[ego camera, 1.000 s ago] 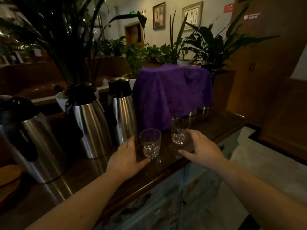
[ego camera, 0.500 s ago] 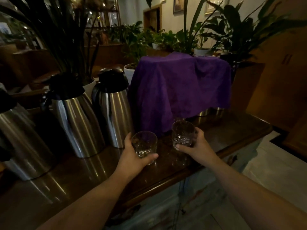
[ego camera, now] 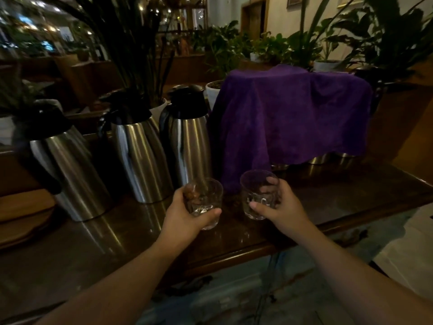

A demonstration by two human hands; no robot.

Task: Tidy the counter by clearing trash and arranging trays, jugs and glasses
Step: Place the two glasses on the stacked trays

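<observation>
Two clear cut-glass tumblers are held just above the dark wooden counter. My left hand grips the left glass from its near side, fingers wrapped around it. My right hand holds the right glass, thumb in front and fingers behind. Both glasses look empty and upright. Three steel jugs with black lids stand in a row behind: one at the left, one in the middle, one on the right, just behind the left glass.
A purple cloth drapes over something at the back right, with metal cups showing under its hem. A wooden tray lies at the far left. Potted plants line the back. The counter's front edge runs below my hands.
Both hands closed on the glasses and lifted them slightly off the counter. The view has moved closer and tilted down.
</observation>
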